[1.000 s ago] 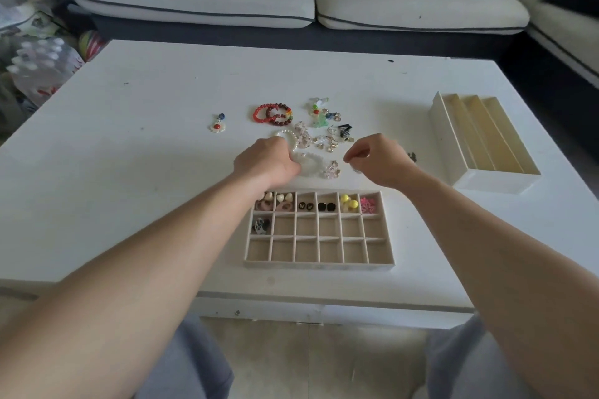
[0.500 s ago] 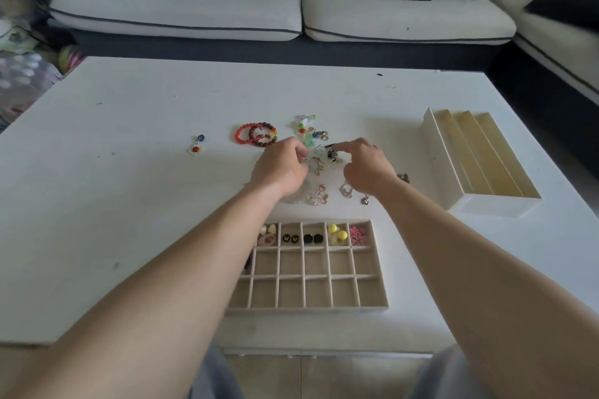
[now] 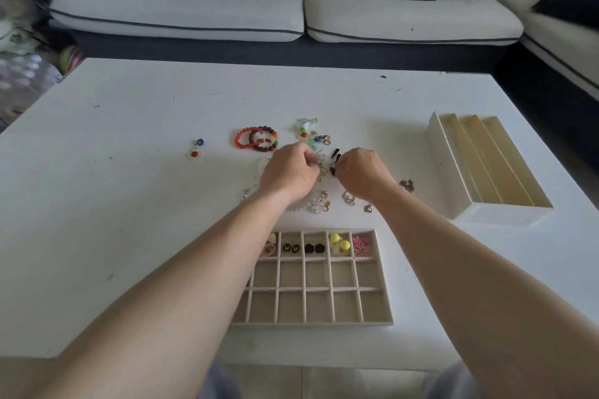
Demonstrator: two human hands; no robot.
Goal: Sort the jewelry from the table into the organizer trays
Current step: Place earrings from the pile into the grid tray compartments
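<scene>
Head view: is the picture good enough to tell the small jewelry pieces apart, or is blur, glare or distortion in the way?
Head view: soft even daylight, no glare on the white table; wide-angle bending curves the sofa and table edges; the grid tray reads clearly; the tiny pieces between the left hand and right hand are too small and soft to tell apart.

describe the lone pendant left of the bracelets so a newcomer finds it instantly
Start at the white table, then find the red and dark beaded bracelets beyond the left hand. Left of them, apart from the pile, lies the pendant: a blue bead above a red one on a pale flower.
</scene>
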